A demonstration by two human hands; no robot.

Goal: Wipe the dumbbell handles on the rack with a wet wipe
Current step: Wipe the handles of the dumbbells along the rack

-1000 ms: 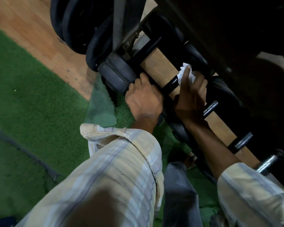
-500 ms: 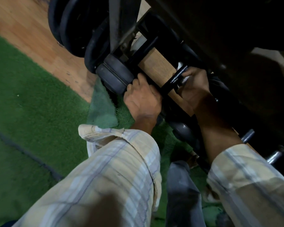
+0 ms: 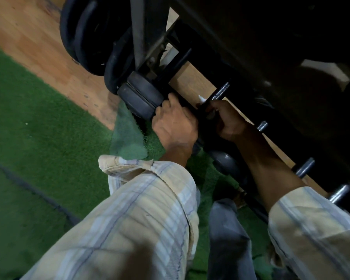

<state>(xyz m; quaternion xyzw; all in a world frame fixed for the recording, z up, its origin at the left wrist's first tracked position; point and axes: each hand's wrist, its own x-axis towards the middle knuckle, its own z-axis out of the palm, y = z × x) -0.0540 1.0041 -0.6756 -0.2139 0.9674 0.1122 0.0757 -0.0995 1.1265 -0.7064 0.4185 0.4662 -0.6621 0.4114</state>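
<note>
Down at the rack's point(image 3: 240, 57) low front edge, his left hand point(image 3: 176, 124) braced on a dumbbell head point(image 3: 141, 98), grip unclear, while his right hand point(image 3: 228, 120) clamped the wet wipe point(image 3: 202, 98) around the knurled handle point(image 3: 220, 91).

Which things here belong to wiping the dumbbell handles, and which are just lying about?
Part of the job:
- white wet wipe, its corner showing above the right hand
- knurled metal dumbbell handle that hand grips
- black round dumbbell head the left hand touches

Just lying about:
- stacked black weight plates
- green artificial turf
- wooden floor
</note>
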